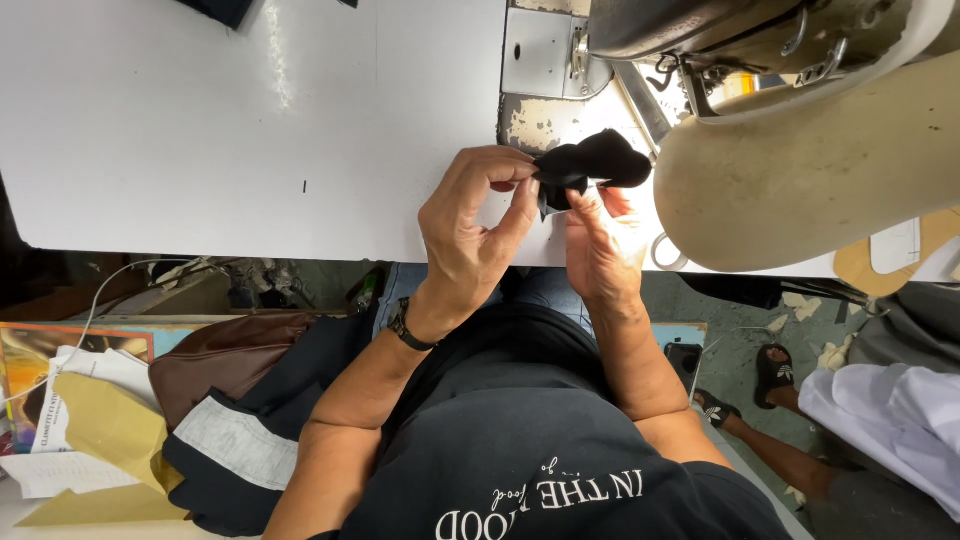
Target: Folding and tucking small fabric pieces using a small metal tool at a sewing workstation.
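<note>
Black fabric piece [592,165] gets pinched by both hands over the white worktop [250,120]: left hand [470,225] gripping its edge, right hand [600,245] pinching below. Looks like folding; careful alignment comes next.

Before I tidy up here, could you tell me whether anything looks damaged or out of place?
The machine bed behind the black fabric has badly chipped paint. Pale scraps litter the floor at right. Both hands, left and right, pinch the fabric normally.
</note>
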